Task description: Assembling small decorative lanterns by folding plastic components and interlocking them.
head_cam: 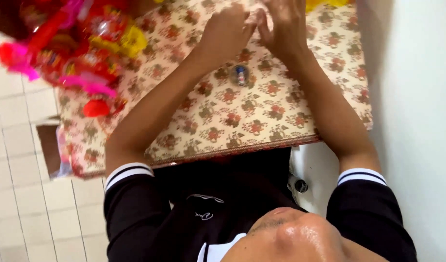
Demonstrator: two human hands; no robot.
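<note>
My left hand [226, 30] and my right hand [282, 26] meet at the far side of a table covered with a cream cloth with red flowers [261, 116]. The left fingers are curled. The right fingertips touch them, pinching at the same spot. Whatever lies between the fingers is too small and blurred to make out. A small round clear capsule [240, 75] with a blue and red piece inside lies on the cloth just below the hands, between my forearms. Both arms come out of black sleeves with white stripes.
A heap of red, pink and yellow plastic toys in wrappers [72, 53] fills the table's left end. Something yellow [324, 4] shows at the top edge. A white wall [417, 97] stands on the right, a tiled floor [19, 194] and an open cardboard box [48, 145] on the left.
</note>
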